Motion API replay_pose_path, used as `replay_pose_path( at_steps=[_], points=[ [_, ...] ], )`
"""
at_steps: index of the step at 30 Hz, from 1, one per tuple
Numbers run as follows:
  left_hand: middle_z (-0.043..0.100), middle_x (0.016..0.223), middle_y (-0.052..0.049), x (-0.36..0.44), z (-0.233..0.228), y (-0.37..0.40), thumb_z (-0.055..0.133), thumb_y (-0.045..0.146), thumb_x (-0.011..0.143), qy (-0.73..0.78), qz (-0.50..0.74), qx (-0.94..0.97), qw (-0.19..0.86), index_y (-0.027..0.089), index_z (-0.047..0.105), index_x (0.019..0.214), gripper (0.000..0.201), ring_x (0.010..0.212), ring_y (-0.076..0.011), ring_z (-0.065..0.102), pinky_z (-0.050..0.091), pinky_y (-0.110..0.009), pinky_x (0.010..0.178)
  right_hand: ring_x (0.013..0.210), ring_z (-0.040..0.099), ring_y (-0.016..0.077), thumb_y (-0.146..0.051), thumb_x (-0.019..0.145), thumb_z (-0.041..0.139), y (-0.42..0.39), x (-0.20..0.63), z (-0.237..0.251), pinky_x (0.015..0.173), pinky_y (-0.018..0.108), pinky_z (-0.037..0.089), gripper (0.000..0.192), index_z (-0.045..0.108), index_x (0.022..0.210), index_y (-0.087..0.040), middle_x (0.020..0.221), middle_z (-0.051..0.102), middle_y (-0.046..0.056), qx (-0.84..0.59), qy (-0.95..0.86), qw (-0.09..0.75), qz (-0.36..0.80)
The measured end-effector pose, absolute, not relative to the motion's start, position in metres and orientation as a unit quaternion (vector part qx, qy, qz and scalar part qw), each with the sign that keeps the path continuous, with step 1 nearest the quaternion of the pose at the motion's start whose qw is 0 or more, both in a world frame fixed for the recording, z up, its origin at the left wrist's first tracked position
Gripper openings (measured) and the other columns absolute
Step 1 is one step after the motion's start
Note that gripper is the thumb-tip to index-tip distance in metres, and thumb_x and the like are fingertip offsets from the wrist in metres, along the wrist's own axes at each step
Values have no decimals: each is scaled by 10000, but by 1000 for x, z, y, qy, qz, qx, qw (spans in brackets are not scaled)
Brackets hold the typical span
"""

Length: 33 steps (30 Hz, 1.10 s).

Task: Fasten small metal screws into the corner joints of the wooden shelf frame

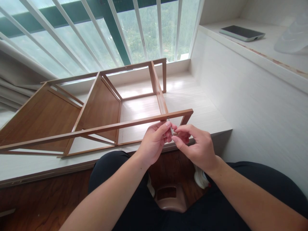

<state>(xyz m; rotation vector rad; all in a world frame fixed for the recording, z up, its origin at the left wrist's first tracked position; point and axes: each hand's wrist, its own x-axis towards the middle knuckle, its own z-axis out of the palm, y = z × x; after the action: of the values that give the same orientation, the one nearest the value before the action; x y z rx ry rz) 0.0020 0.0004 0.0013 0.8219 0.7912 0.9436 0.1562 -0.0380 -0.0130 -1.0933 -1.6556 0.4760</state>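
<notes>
A small, thin, silvery metal piece (171,129), possibly a screw or pin, is being pinched between the fingertips of both hands just below the near rail of a brown wooden shelf frame (101,128). What it is exactly cannot be told; it is too small.

- The left hand (154,142) is being held with thumb and forefinger closed on the piece, forefinger tip pressed against the underside of the rail.
- The right hand (196,146) is being held with thumb and forefinger closed on the lower end of the same piece, the other fingers curled in.
- The piece is being kept roughly upright, its top touching the rail near the right-hand corner; judged, it is being steadied by two hands because it is so slight.
- The frame is being rested on its side across a pale window ledge (192,102), open faces toward the person, presumably so the rail is being brought within reach of the lap.
- A white window grille (96,35) is being seen behind it.
- A dark flat tablet-like device (242,32) is being left on a white upper shelf, well apart.
- A brown plastic stool (171,197) is being seen between the knees.

No brand, label or writing is being made out anywhere.
</notes>
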Motion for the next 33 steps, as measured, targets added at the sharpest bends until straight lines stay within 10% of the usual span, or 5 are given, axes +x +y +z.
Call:
replay_pose_path(
  at_steps=[17,33],
  points=[
    [460,623,27,2,0,1,742,425,850,352,426,352,756,131,747,839,295,596,-94,474,439,-245,639,604,642,118,-173,880,715,-34,159,-20,627,245,532,101,666,946,-231,761,728,-6,-430,-733,527,24],
    [497,635,14,3,-1,1,731,456,850,348,423,381,744,137,718,805,323,604,-99,472,427,-233,635,590,608,108,-210,917,678,-38,153,-11,602,231,506,73,698,848,-193,710,703,-5,-444,-692,543,167]
  ],
)
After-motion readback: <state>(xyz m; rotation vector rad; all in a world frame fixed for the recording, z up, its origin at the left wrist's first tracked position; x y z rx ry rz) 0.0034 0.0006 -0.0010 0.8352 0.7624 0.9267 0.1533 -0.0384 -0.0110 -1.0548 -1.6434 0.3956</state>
